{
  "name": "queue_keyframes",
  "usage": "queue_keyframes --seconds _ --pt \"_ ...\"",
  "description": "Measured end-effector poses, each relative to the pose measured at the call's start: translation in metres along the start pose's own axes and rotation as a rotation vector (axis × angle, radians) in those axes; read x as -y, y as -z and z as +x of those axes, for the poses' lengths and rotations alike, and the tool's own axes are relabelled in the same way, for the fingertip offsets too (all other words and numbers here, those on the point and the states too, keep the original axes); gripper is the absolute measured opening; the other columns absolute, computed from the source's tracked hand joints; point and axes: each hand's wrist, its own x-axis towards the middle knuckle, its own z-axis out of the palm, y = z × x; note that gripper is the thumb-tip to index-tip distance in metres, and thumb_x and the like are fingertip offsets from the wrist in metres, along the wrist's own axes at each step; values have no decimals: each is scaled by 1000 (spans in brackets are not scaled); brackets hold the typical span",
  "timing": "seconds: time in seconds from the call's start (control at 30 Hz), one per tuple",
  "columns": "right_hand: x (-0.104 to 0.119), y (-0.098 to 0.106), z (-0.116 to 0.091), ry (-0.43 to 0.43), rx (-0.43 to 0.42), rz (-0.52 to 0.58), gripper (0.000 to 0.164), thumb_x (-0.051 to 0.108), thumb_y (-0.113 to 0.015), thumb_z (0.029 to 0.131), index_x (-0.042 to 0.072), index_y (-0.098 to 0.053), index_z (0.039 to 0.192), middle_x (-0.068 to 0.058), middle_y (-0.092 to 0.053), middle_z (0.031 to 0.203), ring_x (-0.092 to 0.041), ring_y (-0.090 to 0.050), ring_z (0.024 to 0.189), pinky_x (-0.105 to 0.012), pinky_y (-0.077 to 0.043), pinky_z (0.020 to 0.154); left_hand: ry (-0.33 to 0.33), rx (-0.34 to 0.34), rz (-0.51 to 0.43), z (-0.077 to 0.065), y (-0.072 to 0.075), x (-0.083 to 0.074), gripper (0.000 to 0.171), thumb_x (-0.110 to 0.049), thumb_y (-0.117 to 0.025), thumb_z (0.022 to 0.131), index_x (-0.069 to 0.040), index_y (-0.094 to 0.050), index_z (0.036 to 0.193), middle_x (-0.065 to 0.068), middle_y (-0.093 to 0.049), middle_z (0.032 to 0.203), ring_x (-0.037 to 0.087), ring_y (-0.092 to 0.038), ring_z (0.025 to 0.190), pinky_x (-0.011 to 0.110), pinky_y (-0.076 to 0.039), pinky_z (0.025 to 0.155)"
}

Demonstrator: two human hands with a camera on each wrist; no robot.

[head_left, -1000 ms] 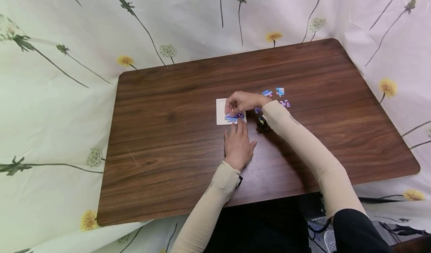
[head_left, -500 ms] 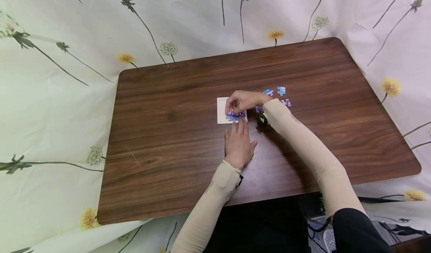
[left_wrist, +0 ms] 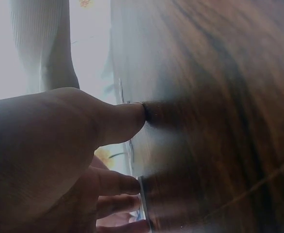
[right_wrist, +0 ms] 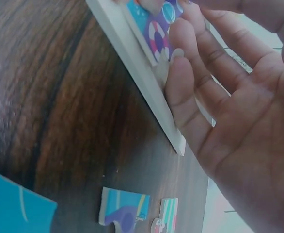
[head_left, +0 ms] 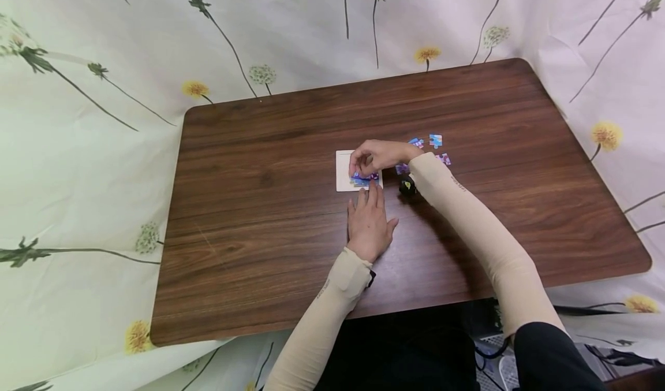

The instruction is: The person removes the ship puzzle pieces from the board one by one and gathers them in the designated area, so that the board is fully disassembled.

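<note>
A white puzzle board (head_left: pixel 343 168) lies near the middle of the table, with joined blue and purple jigsaw pieces (head_left: pixel 368 182) on its front right part. My right hand (head_left: pixel 378 155) reaches over the board from the right. Its curled fingers pinch a puzzle piece low over the joined ones, and the fingertips hide most of it. In the right wrist view, a purple piece with a pink-and-white ring (right_wrist: pixel 157 38) shows beside the fingers. My left hand (head_left: pixel 368 226) lies palm down in front, fingers straight, fingertips at the board's front edge and thumb spread on the table.
Several loose jigsaw pieces (head_left: pixel 435 141) lie right of the board, partly behind the right wrist. A small black object (head_left: pixel 407 186) shows beside that wrist. The brown wooden table (head_left: pixel 260 206) is backed by a flowered white cloth (head_left: pixel 312 33).
Both hands keep their places at the board, the right fingers barely shifting over the pieces. The whole head view has drifted slightly.
</note>
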Motion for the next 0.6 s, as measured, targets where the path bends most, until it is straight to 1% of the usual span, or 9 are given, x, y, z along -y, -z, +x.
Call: queue_keyframes --seconds 0.27,0.37,0.5,0.6 --pt "-3 1 -2 -3 -20 54 24 -11 -61 90 -1 -74 108 -20 -72 105 -16 -62 86 -27 -53 83 -3 6 7 -1 -2 0 87 -58 -55 102 -7 -26 166 9 -21 176 31 -31 158 56 -38 123" --pt "-3 1 -4 -5 -35 61 21 -12 -61 90 -5 -72 106 -21 -71 104 -15 -61 84 -27 -53 81 -7 8 14 -1 -1 0 87 -58 -55 102 -7 -26 166 10 -20 176 31 -31 158 56 -38 123" --pt "-5 2 -8 -16 -49 73 18 -13 -58 90 -10 -69 103 -26 -69 100 -15 -62 82 -30 -53 82 -9 10 22 0 -2 1 86 -58 -53 103 -7 -25 166 9 -18 176 31 -30 158 56 -37 123" --pt "-7 4 -12 -21 -49 85 17 -12 -57 91 -9 -70 103 -27 -69 100 -15 -62 82 -32 -55 83 -4 22 19 0 -4 1 85 -58 -51 104 -8 -24 166 8 -15 177 31 -28 159 57 -35 124"
